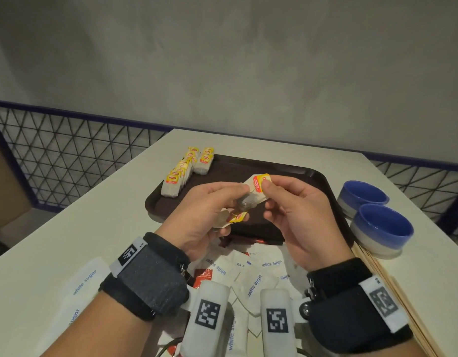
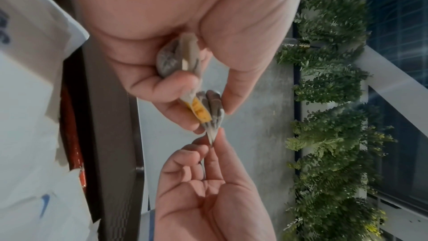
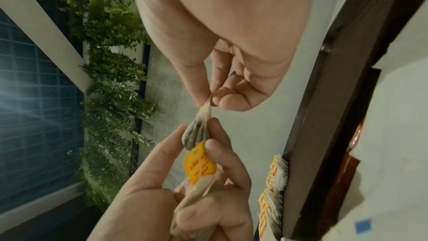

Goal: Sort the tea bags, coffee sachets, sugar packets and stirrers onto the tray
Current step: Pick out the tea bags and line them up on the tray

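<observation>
Both hands hover over the near part of the dark brown tray (image 1: 294, 173). My left hand (image 1: 238, 202) grips a tea bag with a yellow tag (image 1: 236, 217) in its curled fingers, and its thumb and fingertips also hold a second tea bag (image 1: 255, 189). My right hand (image 1: 267, 199) pinches that second bag's upper end by its red-yellow tag. In the wrist views the shared tea bag (image 2: 212, 114) (image 3: 197, 135) spans between the two hands. Two rows of tea bags (image 1: 184, 171) stand on the tray's far left corner. White sugar packets (image 1: 253, 276) lie under my wrists.
Red-brown coffee sachets (image 1: 203, 276) lie among the sugar packets near the table's front. Wooden stirrers (image 1: 392, 292) lie along the right, beside two blue bowls (image 1: 382, 228). A wire-mesh fence (image 1: 68, 155) runs behind the white table (image 1: 94, 228).
</observation>
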Tool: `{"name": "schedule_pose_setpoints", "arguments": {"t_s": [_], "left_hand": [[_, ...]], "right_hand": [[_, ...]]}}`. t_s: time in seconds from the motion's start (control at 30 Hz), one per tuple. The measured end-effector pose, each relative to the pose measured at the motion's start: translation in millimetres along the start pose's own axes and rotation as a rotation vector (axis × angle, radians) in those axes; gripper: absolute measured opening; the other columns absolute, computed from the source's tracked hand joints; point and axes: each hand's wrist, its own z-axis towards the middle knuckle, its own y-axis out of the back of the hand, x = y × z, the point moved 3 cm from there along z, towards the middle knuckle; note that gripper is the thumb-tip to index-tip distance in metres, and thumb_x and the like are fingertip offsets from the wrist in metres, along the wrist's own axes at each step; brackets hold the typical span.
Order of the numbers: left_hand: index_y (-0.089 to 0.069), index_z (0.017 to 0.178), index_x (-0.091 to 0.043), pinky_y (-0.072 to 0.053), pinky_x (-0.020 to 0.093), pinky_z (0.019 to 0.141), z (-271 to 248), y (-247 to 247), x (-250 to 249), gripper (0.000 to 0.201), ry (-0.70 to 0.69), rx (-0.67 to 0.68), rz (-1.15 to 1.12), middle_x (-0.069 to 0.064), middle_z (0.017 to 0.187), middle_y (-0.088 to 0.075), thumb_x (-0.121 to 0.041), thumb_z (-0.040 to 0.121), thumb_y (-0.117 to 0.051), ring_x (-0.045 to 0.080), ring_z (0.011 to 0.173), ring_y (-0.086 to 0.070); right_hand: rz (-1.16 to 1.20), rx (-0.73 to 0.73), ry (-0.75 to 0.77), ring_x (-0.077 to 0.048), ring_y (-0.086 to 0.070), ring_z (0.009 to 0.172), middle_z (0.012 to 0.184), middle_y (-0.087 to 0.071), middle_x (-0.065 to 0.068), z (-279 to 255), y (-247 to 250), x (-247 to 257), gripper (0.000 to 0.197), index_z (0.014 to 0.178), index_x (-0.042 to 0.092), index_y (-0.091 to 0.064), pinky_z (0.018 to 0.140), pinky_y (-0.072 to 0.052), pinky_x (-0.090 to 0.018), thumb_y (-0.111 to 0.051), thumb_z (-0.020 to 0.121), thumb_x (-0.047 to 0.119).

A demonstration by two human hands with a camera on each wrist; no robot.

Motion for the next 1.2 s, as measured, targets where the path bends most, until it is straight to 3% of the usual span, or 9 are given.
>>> {"name": "schedule_pose_setpoints", "arguments": {"t_s": [0.23, 0.43, 0.57, 0.7, 0.8, 0.87, 0.97, 1.2], "left_hand": [[-0.080, 0.105, -0.014, -0.036, 0.019, 0.042, 2.0, 1.3, 2.0, 0.021, -0.015, 0.006, -0.010, 0.003, 0.086, -0.076, -0.028, 0.090, -0.075, 0.015, 0.071, -0.066], [-0.079, 0.103, -0.012, -0.030, 0.017, 0.036, 4.3, 7.5, -4.8, 0.027, -0.011, -0.002, -0.044, 0.005, 0.085, -0.074, -0.034, 0.088, -0.075, 0.009, 0.052, -0.051], [-0.079, 0.085, -0.016, -0.029, 0.016, 0.035, 3.4, 7.2, -3.9, 0.015, -0.027, 0.036, -0.017, -0.001, 0.071, -0.068, -0.027, 0.091, -0.073, 0.009, 0.051, -0.048], [-0.082, 0.099, -0.011, -0.030, 0.018, 0.036, 5.0, 8.0, 0.6, 0.013, -0.038, 0.014, 0.022, 0.008, 0.082, -0.072, -0.018, 0.091, -0.074, 0.011, 0.053, -0.051], [-0.083, 0.097, -0.015, -0.032, 0.018, 0.037, 4.2, 7.3, 0.5, 0.011, -0.045, -0.003, 0.029, 0.010, 0.089, -0.074, -0.019, 0.090, -0.076, 0.010, 0.054, -0.053], [-0.083, 0.096, -0.016, -0.033, 0.018, 0.038, 3.6, 7.3, -0.3, 0.010, -0.055, -0.014, 0.017, 0.009, 0.089, -0.075, -0.019, 0.089, -0.077, 0.010, 0.054, -0.053], [-0.083, 0.095, -0.017, -0.034, 0.018, 0.038, 3.5, 7.6, -0.9, 0.009, -0.067, -0.025, 0.012, 0.007, 0.086, -0.073, -0.020, 0.088, -0.078, 0.010, 0.055, -0.054], [-0.083, 0.094, -0.018, -0.034, 0.018, 0.038, 3.4, 6.7, -1.8, 0.011, -0.062, -0.048, 0.023, 0.007, 0.085, -0.073, -0.023, 0.092, -0.074, 0.011, 0.054, -0.055]], "right_hand": [[-0.003, -0.031, 0.032, -0.013, -0.067, 0.072, 0.096, -0.078, -0.011, 0.2, 3.0, 0.4, 0.018, 0.107, 0.013, -0.076, 0.066, -0.060, -0.027, -0.075, 0.089, 0.011], [0.005, 0.030, 0.011, -0.012, -0.064, 0.068, 0.091, -0.078, -0.010, -0.5, 1.9, 1.1, 0.016, 0.104, 0.013, -0.078, 0.062, -0.058, -0.025, -0.075, 0.089, 0.008], [-0.057, 0.070, 0.056, -0.012, -0.062, 0.071, 0.093, -0.077, -0.011, -1.8, -0.1, 1.3, 0.016, 0.103, 0.013, -0.079, 0.064, -0.055, -0.028, -0.075, 0.088, 0.009], [-0.154, 0.068, 0.099, -0.017, -0.066, 0.081, 0.100, -0.077, -0.009, -1.7, -0.4, 0.1, 0.016, 0.103, 0.020, -0.081, 0.074, -0.055, -0.038, -0.076, 0.089, 0.014], [-0.168, 0.037, 0.109, -0.034, -0.070, 0.098, 0.104, -0.076, -0.010, -1.0, 0.5, -0.7, 0.017, 0.104, 0.025, -0.080, 0.087, -0.058, -0.053, -0.077, 0.089, 0.018], [-0.183, 0.026, 0.097, -0.038, -0.067, 0.108, 0.103, -0.076, -0.007, -0.8, 0.2, -1.3, 0.014, 0.101, 0.027, -0.081, 0.093, -0.056, -0.061, -0.077, 0.088, 0.023], [-0.200, 0.029, 0.070, -0.037, -0.067, 0.110, 0.099, -0.078, -0.003, -1.3, -1.5, -2.7, 0.009, 0.096, 0.027, -0.082, 0.094, -0.055, -0.062, -0.076, 0.089, 0.026], [-0.204, 0.056, 0.089, -0.024, -0.074, 0.101, 0.100, -0.079, -0.001, -1.0, -0.9, -1.6, 0.015, 0.105, 0.020, -0.080, 0.097, -0.056, -0.057, -0.072, 0.092, 0.021]]}}
